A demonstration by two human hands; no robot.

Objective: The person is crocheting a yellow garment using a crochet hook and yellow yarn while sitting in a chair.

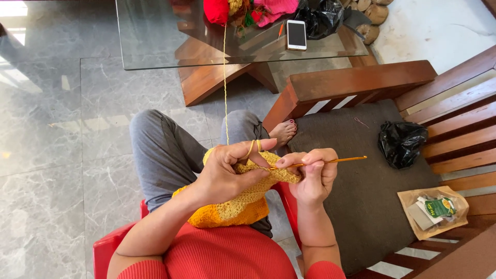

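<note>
The left hand (pixel 225 173) pinched the yellow crochet piece (pixel 243 199), yarn (pixel 225 77) looped over its forefinger; the right hand (pixel 312 175) was closed on the crochet hook (pixel 330 161). The hook's tip met the piece's upper edge between both hands.

left hand (pixel 225 173) raised, fingers curled, right hand (pixel 312 173) seemingly pinching

The top edge cuts off the yarn balls (pixel 243 10) on the table (pixel 155 46). The left hand (pixel 227 170) hides part of the crochet piece (pixel 243 206). The hook tip is concealed between both hands.
</note>
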